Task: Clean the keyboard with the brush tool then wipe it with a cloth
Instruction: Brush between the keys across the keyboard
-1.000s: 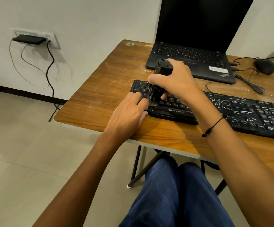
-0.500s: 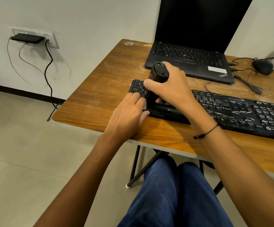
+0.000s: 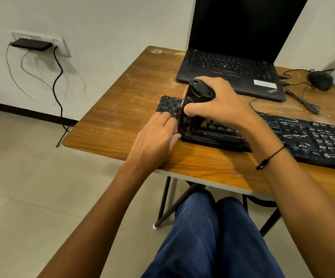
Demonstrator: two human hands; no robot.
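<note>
Now my left hand [image 3: 154,137] lies flat, fingers straight, steadying the keyboard [image 3: 283,135] at its left end on the table [image 3: 110,121]; my right hand [image 3: 220,105] grips the brush tool [image 3: 194,101] upright there. Short, light strokes should lift dust.

Two hands: left [image 3: 152,141] and right [image 3: 220,103]. One brush tool [image 3: 194,101], one keyboard [image 3: 313,141], one laptop [image 3: 232,71], one mouse [image 3: 320,80], all on one worktop [image 3: 122,109]. One wall socket plate [image 3: 60,47], one phone [image 3: 31,45] resting on top of it, one black bracelet [image 3: 269,158], two knees in blue trousers [image 3: 212,237].
</note>
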